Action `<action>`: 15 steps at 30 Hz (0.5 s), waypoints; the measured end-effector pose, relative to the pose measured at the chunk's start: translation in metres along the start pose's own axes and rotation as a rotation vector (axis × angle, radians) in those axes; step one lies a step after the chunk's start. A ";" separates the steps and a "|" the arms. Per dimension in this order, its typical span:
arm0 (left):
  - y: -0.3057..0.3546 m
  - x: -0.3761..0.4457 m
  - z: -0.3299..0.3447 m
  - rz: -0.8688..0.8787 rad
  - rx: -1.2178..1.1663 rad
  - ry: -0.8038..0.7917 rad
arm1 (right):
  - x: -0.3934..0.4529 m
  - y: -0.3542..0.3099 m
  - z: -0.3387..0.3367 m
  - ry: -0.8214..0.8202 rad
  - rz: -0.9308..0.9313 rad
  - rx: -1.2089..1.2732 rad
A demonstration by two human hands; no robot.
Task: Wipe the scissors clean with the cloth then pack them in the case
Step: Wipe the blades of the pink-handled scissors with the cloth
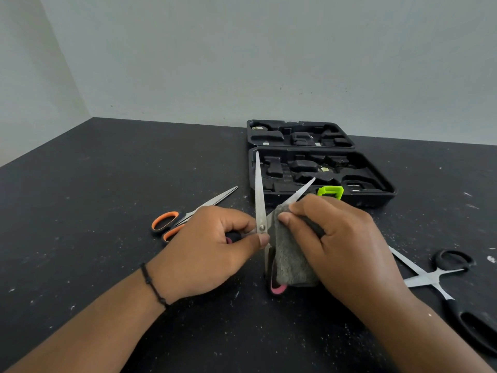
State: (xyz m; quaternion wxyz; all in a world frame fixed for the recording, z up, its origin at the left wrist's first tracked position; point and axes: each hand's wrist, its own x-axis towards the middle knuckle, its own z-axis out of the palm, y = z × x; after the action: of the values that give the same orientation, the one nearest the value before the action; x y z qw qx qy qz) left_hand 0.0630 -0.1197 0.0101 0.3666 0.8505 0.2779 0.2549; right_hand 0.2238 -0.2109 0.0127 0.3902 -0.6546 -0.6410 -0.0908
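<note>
My left hand grips a pair of pink-handled scissors near the pivot, blades spread wide and pointing away from me. My right hand pinches a grey cloth around the right blade, near its base. One pink handle loop shows below the cloth. The black case lies open behind the hands, its moulded compartments facing up, a green latch on its front edge. Orange-handled scissors lie closed on the table to the left. Black-handled scissors lie open at the right.
The black table is speckled with white marks and meets a pale wall at the back and left. A dark bracelet circles my left wrist.
</note>
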 end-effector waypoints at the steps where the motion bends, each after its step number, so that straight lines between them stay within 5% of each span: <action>1: 0.000 0.000 0.000 -0.009 -0.009 -0.001 | -0.001 -0.001 0.001 -0.027 -0.018 0.004; 15: 0.000 0.001 0.000 -0.010 0.004 -0.011 | 0.000 0.003 0.000 0.038 0.011 0.006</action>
State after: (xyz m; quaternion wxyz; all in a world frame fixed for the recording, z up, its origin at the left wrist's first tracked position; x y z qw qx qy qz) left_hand 0.0634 -0.1191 0.0098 0.3677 0.8513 0.2806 0.2478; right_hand 0.2270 -0.2105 0.0118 0.4049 -0.6550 -0.6302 -0.0992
